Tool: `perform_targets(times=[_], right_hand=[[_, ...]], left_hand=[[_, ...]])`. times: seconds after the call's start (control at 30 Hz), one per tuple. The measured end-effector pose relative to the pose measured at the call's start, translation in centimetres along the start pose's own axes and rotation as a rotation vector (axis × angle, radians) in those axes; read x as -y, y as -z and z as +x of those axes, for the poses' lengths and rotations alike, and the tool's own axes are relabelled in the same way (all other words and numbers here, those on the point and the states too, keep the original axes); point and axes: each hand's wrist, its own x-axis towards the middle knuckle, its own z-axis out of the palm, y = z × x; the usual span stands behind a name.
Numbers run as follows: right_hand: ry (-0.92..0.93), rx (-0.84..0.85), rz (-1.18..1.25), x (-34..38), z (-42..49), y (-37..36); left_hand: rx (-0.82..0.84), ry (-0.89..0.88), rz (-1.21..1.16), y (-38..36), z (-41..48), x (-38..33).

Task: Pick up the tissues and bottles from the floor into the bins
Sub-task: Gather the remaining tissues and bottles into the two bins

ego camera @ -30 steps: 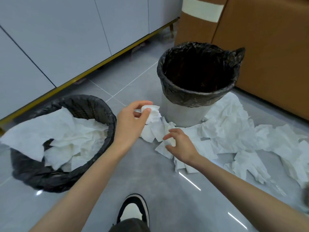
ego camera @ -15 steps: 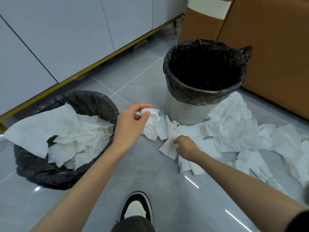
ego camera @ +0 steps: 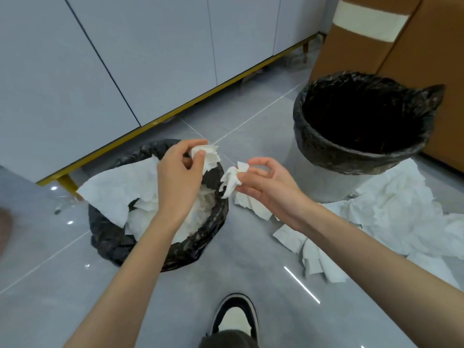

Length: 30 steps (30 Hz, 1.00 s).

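Over the right side of the left bin [ego camera: 108, 244], the left hand [ego camera: 179, 177] pinches a crumpled white tissue [ego camera: 209, 154] between thumb and forefinger, and the wad sits in the air above the bin's far right rim. Just to the right of that rim, the right hand [ego camera: 270, 188] is turned palm up with its fingers curled, and it grips a second tissue [ego camera: 232, 180] at its fingertips. This piece hangs clear of the floor, between the two bins. The two held tissues are near each other but apart.

The left bin is lined with a black bag and holds a heap of white binned tissues [ego camera: 140, 212]; one large sheet drapes out over its left rim. The right bin [ego camera: 326, 156] stands well apart, farther back, also lined in black, with a pale wall showing below the liner. Its inside is too dark to tell what it holds.

Around the base of the right bin, and spreading to the right, a litter of loose tissues [ego camera: 391, 212] lies on the glossy grey tiled floor [ego camera: 75, 297], with several scraps under the right forearm. A black and white shoe [ego camera: 236, 315] shows at the bottom edge. Pale cabinet doors [ego camera: 150, 59] with a gold base trim run behind the left bin, and a brown cardboard box [ego camera: 364, 54] with a pale tape strip stands behind the right one.
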Motion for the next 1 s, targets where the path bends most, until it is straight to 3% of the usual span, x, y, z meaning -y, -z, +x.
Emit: perform_targets(times=[0.1,0.23,0.5,0.67,0.83,1.0], right_hand=[[0.021,0.071,-0.176,-0.3,1.7,-3.4],[0.027,0.144,-0.559,-1.3,3.2,-5.2],[0.107,-0.087,-0.709,-0.6,2.5,0.7],[-0.01,-0.272,-0.773,-1.9,1.1,8.5],[-0.174,-0.367,-0.935,-4.3,-2.1,16.0],[-0.315,-0.313,-1.162,-7.2,-5.8,21.0]], left_hand=[[-0.06,-0.027,0.162,1.5,0.8,1.4],[0.013,-0.023,0.411,2.0,0.7,3.3],[0.08,-0.07,0.289,0.0,0.3,1.7],[0.191,-0.123,0.182,-3.4,-1.2,-1.4],[0.453,-0.137,0.141,-8.3,-4.2,-2.6],[0.76,-0.098,0.223,-14.1,-8.7,-1.1]])
